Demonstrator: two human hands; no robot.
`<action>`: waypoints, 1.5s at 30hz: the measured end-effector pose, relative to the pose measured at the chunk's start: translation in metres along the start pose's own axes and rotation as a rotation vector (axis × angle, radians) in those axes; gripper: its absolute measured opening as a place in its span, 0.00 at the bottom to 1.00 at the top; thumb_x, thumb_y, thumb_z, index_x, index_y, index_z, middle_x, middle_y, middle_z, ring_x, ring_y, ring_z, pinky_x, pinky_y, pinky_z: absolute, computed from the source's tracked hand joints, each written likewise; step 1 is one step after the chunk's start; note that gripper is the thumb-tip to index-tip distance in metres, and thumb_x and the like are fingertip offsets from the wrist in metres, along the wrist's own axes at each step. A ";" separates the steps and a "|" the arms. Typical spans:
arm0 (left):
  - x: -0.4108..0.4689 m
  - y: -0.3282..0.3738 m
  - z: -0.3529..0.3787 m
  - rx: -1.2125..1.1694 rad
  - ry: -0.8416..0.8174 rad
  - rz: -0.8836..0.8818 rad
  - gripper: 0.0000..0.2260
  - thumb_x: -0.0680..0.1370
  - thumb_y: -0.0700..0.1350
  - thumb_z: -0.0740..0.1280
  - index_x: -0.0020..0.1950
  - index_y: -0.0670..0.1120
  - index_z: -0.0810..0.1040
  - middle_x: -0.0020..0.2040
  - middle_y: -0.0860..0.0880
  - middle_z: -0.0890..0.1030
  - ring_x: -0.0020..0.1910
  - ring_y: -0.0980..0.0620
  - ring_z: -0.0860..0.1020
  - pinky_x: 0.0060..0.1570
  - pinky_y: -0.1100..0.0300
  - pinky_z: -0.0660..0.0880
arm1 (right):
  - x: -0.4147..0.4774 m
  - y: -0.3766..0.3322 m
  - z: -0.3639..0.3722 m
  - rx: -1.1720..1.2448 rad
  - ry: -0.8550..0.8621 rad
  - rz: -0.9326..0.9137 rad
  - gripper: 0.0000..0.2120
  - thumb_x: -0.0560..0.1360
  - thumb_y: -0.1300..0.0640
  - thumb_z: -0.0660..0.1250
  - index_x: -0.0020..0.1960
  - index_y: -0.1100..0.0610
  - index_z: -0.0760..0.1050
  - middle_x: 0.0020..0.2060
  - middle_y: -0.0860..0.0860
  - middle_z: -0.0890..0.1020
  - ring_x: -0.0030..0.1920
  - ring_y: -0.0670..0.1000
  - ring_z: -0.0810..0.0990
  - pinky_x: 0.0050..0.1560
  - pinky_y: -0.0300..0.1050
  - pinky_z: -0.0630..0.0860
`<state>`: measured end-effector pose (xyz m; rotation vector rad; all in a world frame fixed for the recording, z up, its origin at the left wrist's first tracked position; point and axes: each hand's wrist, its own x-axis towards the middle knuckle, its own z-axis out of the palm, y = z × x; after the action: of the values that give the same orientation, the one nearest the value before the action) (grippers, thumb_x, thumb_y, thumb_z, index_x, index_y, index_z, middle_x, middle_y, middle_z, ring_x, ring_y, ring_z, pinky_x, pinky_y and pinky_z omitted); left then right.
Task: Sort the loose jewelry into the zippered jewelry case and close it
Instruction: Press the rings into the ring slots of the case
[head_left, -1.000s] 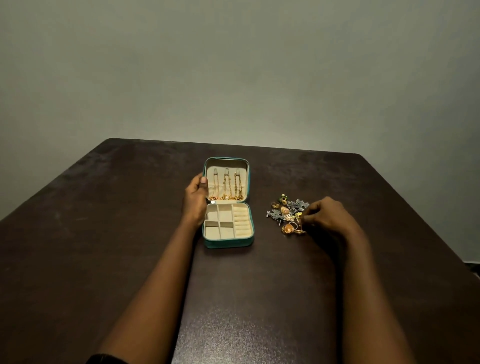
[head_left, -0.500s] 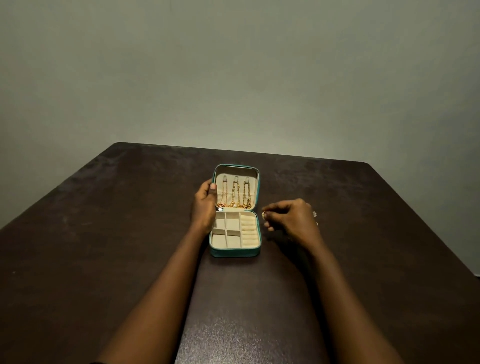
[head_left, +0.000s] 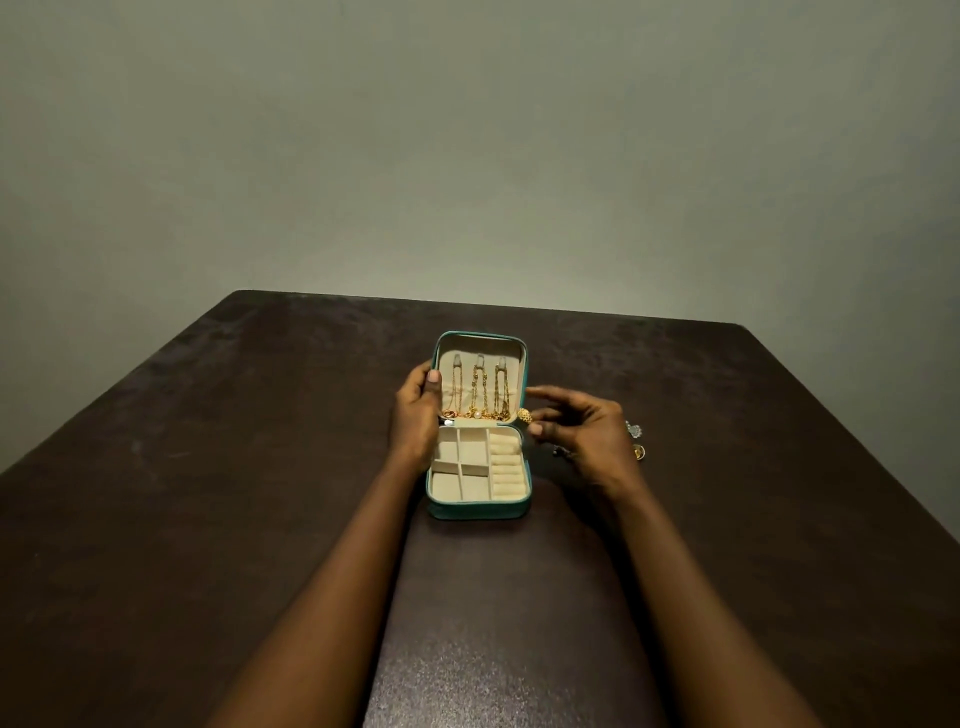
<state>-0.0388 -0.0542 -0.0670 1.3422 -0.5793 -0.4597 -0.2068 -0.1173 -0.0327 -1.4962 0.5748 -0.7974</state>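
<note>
One case, one ring (gold), three chains

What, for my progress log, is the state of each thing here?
Jewelry case: open, lid raised, tray compartments look empty.
Necklaces: three, hung inside the lid.
Gold piece: pinched at fingertips, above the case's right edge.
Right hand: pinches the gold piece.
Left hand: grips the lid's left edge.
Loose jewelry: on the table, mostly hidden behind the right hand.

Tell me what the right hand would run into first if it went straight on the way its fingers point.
The right hand, pinching a gold ring, points left at the open jewelry case. It would likely meet the case's right rim near the hinge first, though depth is unclear.
</note>
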 end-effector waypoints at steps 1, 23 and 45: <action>0.000 0.000 0.000 0.001 -0.002 0.003 0.12 0.82 0.41 0.53 0.60 0.43 0.73 0.45 0.50 0.79 0.46 0.52 0.78 0.52 0.49 0.76 | 0.000 0.001 0.000 0.002 0.002 -0.010 0.17 0.68 0.77 0.65 0.51 0.61 0.80 0.33 0.50 0.82 0.34 0.41 0.81 0.36 0.33 0.77; 0.001 -0.001 0.001 -0.024 -0.047 0.054 0.11 0.82 0.41 0.53 0.59 0.44 0.72 0.45 0.52 0.79 0.44 0.56 0.78 0.46 0.58 0.77 | 0.005 0.007 -0.002 0.100 0.004 -0.090 0.14 0.68 0.77 0.64 0.37 0.60 0.80 0.31 0.46 0.84 0.37 0.42 0.83 0.39 0.33 0.78; 0.002 -0.003 0.001 -0.036 -0.054 0.039 0.12 0.82 0.41 0.53 0.61 0.42 0.71 0.45 0.51 0.79 0.45 0.55 0.78 0.47 0.57 0.76 | 0.008 0.022 0.023 -0.322 0.190 0.098 0.09 0.68 0.69 0.71 0.41 0.56 0.83 0.40 0.50 0.84 0.44 0.47 0.82 0.53 0.47 0.80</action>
<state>-0.0378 -0.0567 -0.0693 1.2850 -0.6377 -0.4743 -0.1820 -0.1108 -0.0528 -1.6790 0.9475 -0.8027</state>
